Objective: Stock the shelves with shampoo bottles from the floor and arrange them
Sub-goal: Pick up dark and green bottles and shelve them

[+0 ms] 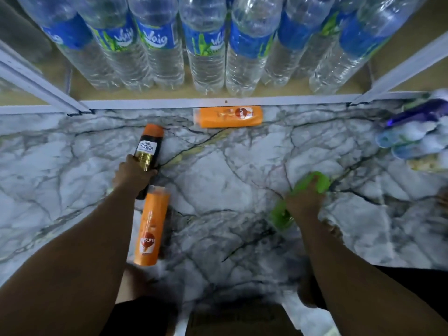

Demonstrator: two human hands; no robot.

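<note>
Marble floor (218, 180) — left hand (132, 175) grips the black bottle (148, 149), right hand (303, 200) clutches the green bottle (317, 181); next, lifting both toward the shelf (218, 103).

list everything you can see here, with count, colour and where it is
water bottles: at least seven, clear with blue labels, standing in a row on the bottom shelf
shelf frame: one, pale grey, along the top of the floor
floor: one, white marble with dark veins
orange bottles: two, one lying against the shelf edge, one lying lower left under the left forearm
black bottle: one, black and gold with orange cap, on the floor at left
green bottle: one, bright green, on the floor at right, partly hidden
blurred packs: a pile, purple, blue and white, far right
left hand: grips the black bottle
right hand: grips the green bottle
</note>
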